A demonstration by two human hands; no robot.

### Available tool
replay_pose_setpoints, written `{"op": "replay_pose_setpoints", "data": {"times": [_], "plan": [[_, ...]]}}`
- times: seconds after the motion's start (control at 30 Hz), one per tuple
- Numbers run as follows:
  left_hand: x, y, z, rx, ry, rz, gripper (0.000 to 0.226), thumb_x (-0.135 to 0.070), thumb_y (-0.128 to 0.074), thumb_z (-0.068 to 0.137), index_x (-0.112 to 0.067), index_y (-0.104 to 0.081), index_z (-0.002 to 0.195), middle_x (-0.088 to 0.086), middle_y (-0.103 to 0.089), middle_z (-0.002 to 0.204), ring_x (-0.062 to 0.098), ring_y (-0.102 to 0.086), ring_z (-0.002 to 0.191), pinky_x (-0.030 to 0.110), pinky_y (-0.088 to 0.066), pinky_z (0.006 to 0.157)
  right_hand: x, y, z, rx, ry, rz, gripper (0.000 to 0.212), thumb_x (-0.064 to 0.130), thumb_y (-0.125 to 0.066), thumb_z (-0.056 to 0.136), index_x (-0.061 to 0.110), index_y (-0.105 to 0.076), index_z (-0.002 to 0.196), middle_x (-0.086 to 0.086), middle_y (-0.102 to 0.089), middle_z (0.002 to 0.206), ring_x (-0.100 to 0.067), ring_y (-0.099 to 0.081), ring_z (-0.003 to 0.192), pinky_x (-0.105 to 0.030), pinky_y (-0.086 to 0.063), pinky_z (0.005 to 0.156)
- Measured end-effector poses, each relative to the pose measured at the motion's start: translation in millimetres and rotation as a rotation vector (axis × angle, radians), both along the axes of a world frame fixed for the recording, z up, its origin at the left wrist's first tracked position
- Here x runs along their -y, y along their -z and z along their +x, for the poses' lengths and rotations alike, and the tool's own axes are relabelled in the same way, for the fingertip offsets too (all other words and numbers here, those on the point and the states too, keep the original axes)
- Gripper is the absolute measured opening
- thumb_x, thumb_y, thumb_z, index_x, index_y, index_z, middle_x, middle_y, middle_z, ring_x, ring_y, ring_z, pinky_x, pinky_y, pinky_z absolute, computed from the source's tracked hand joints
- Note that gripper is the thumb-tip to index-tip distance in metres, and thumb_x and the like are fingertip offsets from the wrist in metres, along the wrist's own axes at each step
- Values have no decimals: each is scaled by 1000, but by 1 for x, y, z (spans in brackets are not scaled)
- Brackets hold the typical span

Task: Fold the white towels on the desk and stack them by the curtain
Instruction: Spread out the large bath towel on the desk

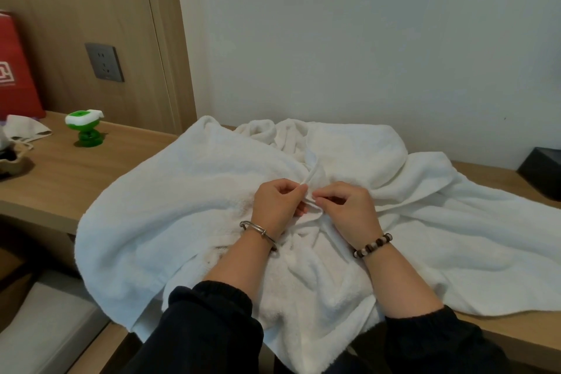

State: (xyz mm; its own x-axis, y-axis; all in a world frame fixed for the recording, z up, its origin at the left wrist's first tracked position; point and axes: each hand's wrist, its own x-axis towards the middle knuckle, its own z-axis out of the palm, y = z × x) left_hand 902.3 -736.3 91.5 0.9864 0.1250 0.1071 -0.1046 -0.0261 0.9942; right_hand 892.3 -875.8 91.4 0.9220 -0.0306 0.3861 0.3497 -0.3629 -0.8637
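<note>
A heap of white towels (170, 209) lies crumpled over the wooden desk (76, 173), spilling off its front edge and spreading to the right. My left hand (277, 205) and my right hand (346, 206) meet at the middle of the heap. Each pinches a thin edge or corner of a towel between thumb and fingers, close together. A narrow strip of cloth rises from between them. How many towels make up the heap cannot be told. No curtain is in view.
A green and white small device (85, 127) stands on the desk at left, near a red bag (16, 70) and crumpled paper (25, 127). A wall socket (104, 62) is on the wood panel. A black box (540, 173) sits at the right edge.
</note>
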Motion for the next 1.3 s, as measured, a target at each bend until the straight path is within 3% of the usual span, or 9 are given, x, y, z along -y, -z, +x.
{"op": "replay_pose_setpoints", "data": {"times": [0.17, 0.37, 0.5, 0.63, 0.77, 0.9, 1.03, 1.13, 1.3], "plan": [[2, 0, 5, 13, -71, 115, 26, -18, -66, 84, -10, -66, 59, 3, -58, 46, 14, -50, 43, 25, -43, 49, -2, 3, -2, -33, 9, -80, 23, 3, -76, 73, 22, -66, 80, 5, -64, 79, 1, -56, 67, -9, -43, 62], [5, -31, 14, -4, -66, 254, 32, -12, -59, 82, -8, -63, 50, 0, -59, 43, 6, -50, 39, 18, -44, 50, -12, -13, 7, -94, 195, -447, 20, 8, -58, 71, 24, -46, 73, 5, -54, 79, -14, -50, 72, -23, -33, 56], [6, -66, 18, -62, -100, 37, 24, -3, -55, 82, -3, -63, 60, 2, -60, 43, 8, -53, 37, 18, -45, 43, -23, -40, 5, -12, 300, -602, 18, 19, -59, 75, 20, -45, 86, 2, -54, 88, -21, -51, 85, -33, -42, 71], [6, -105, 16, -33, -118, -115, 13, 1, -51, 81, -5, -64, 82, 5, -61, 50, 10, -57, 39, 19, -50, 47, -34, -70, 2, 12, 353, -633, 28, 24, -58, 75, 18, -43, 98, 1, -52, 98, -23, -48, 94, -35, -37, 78], [5, -141, 12, 8, -75, -230, 14, 1, -53, 87, -6, -65, 86, 10, -60, 63, 12, -57, 39, 18, -52, 49, -40, -98, 0, 102, 376, -373, 24, 6, -49, 76, 19, -38, 94, 1, -56, 81, -27, -55, 82, -36, -42, 72], [0, -172, 8, 51, -52, -266, 9, 0, -58, 88, -3, -66, 85, 11, -57, 66, 14, -57, 41, 17, -52, 50, -38, -119, 4, 180, 433, -447, 21, 2, -46, 80, 16, -39, 94, -1, -53, 71, -30, -57, 76, -33, -39, 67], [-8, -192, 6, 100, -62, -368, 8, 1, -59, 87, 2, -66, 92, 10, -56, 67, 13, -59, 41, 16, -52, 51, -50, -121, 3, 179, 448, -657, 27, 5, -50, 79, 14, -39, 103, -3, -57, 95, -27, -56, 93, -36, -39, 79], [-17, -200, 6, 113, -110, -500, 8, 4, -58, 87, 0, -65, 85, 10, -59, 71, 12, -60, 41, 17, -52, 50, -60, -118, 9, 145, 450, -785, 43, 11, -54, 81, 15, -38, 120, -2, -52, 115, -24, -50, 108, -37, -39, 90], [-33, -206, 8, 134, -177, -657, 19, 8, -51, 88, 1, -66, 96, 7, -65, 81, 14, -64, 45, 19, -55, 56, -53, -121, 21, 72, 434, -768, 38, 11, -43, 90, 13, -37, 127, -3, -57, 112, -24, -55, 102, -36, -37, 84]]}}
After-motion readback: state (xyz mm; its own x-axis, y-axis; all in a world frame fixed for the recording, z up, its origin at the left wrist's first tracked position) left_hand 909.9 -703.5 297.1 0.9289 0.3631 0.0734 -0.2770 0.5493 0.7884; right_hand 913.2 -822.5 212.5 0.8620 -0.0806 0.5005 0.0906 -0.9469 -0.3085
